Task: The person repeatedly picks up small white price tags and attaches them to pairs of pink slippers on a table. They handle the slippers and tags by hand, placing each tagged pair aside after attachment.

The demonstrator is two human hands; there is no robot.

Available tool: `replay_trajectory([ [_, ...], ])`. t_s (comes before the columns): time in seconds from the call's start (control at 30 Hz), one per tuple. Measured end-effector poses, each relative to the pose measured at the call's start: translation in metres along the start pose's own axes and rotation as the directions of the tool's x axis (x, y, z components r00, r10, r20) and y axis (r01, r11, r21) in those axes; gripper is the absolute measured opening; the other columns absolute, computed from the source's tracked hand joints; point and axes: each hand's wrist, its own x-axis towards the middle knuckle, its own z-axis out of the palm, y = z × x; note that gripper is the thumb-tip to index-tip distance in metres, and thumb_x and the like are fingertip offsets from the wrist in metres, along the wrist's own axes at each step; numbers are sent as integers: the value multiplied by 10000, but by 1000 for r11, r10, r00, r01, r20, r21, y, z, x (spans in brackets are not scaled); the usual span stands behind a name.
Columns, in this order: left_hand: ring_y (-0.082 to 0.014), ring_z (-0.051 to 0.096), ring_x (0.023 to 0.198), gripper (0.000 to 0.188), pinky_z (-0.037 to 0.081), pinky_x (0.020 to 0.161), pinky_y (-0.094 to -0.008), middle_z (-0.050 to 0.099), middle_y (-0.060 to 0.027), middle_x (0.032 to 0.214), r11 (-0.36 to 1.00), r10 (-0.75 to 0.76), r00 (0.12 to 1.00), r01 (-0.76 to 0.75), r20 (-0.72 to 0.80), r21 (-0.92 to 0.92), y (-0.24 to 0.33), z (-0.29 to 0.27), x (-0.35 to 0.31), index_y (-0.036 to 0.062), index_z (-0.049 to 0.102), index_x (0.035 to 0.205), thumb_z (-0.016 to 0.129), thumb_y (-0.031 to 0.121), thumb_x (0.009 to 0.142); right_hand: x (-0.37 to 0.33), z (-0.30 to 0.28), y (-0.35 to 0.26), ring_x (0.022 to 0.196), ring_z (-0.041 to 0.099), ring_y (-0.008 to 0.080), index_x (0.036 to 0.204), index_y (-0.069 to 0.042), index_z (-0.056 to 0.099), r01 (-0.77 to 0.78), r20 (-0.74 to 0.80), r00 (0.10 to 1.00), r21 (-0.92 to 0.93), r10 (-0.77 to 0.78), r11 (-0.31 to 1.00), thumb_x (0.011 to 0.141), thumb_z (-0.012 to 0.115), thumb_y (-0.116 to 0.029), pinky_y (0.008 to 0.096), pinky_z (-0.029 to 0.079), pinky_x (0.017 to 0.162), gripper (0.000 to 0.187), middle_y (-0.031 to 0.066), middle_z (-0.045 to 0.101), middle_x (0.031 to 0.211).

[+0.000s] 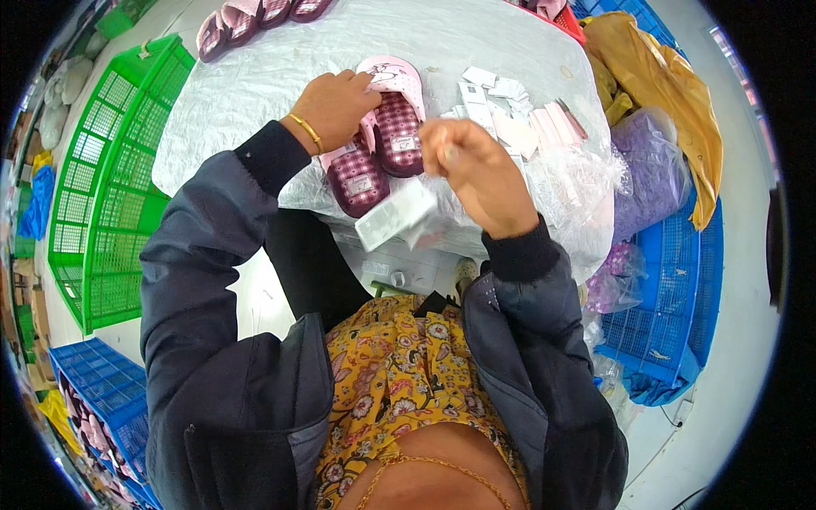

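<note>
A pair of slippers with pink uppers and plum checked insoles lies near the table's front edge. The right slipper (399, 127) has a drawing on its upper and a white label on its insole. Partly under my left hand (338, 109) is the left slipper (357, 180); the fingers of that hand curl over the pink uppers. My right hand (478, 174) is raised just right of the slippers, fingers bent in and pressed together; whatever they pinch is too small to make out. Below the slippers, a blurred white card or packet (396, 214) overlaps the table edge.
White cards (508, 92) and pink strips (557, 125) lie on the plastic-covered table (255, 93), beside crumpled clear plastic (569, 187). More slippers (246, 21) line the far left edge. A green crate (119, 187) stands left; blue crates (659, 297) stand right.
</note>
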Motion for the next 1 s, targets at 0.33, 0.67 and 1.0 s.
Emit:
replay_trajectory([
  [0.33, -307, 584, 1079, 277, 543, 844, -411, 580, -87, 1236, 993, -7, 1000, 8, 13, -115, -18, 12, 4, 218, 717, 1079, 628, 351, 853, 70, -29, 72, 687, 582, 110, 1027, -4, 628, -247, -394, 912, -299, 117, 922, 866, 676, -76, 265, 484, 632, 182, 30, 651, 828],
  [0.67, -291, 662, 928, 216, 540, 793, -393, 591, -74, 1196, 947, -263, 961, 274, 80, -170, 1, 19, 23, 179, 740, 979, 606, 180, 809, 77, -16, 84, 759, 685, 294, 1006, -36, 624, -315, -438, 893, -775, -106, 547, 808, 717, -145, 383, 526, 689, 245, 136, 699, 822],
  [1.0, -249, 647, 980, 243, 535, 840, -376, 610, -48, 1165, 852, -283, 956, 211, -83, -479, -15, 63, 10, 187, 756, 971, 599, 166, 787, 82, -16, 91, 793, 683, 340, 955, -60, 638, -368, -462, 878, -817, -122, 443, 789, 710, -176, 429, 525, 694, 215, 146, 704, 830],
])
